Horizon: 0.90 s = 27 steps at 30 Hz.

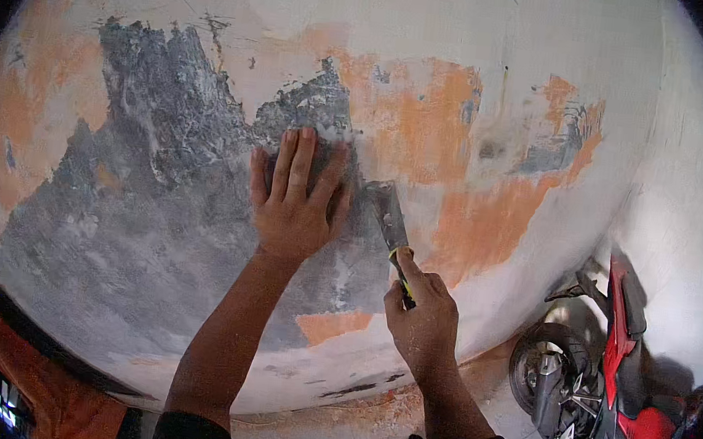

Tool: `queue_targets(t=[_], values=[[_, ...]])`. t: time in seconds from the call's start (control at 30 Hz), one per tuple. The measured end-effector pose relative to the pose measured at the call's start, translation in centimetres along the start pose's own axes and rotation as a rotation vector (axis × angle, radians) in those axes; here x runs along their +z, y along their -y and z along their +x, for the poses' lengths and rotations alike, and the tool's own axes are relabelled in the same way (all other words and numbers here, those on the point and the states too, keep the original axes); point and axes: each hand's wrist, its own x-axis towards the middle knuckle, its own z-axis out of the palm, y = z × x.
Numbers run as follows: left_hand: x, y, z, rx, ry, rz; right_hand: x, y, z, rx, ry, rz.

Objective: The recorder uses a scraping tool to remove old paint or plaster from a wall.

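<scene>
From the head view, my left hand point(296, 201) lies flat and open on the wall point(438, 25), fingers spread over the bare grey patch point(153, 175), fingertips at its ragged upper edge where white paint begins. My right hand point(423, 315) is closed around the scraper point(391, 228) (yellow-and-black handle), whose blade touches the wall just right of my left hand, at the grey patch's right edge. Beyond the blade, orange paint point(487, 216) runs rightward, unobstructed. Well right of the patch and lower, a red motorcycle point(616, 372) stands by the wall's base.
</scene>
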Motion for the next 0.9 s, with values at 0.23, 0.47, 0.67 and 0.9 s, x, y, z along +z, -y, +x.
queue_targets(t=[0.23, 0.47, 0.67, 0.9], values=[[0.2, -0.5, 1.1, 0.037, 0.033, 0.08, 0.6, -1.2, 0.0, -0.067, -0.052, 0.04], [0.2, -1.0, 1.6, 0.021, 0.095, 0.103, 0.6, -1.6, 0.5, -0.101, -0.078, 0.067], [-0.2, -0.8, 0.9, 0.034, 0.104, 0.116, 0.4, -1.0, -0.1, -0.1, -0.084, 0.079], [-0.1, -0.3, 1.0, 0.053, 0.1, 0.106, -0.1, 0.0, 1.7, -0.109, -0.132, 0.024]])
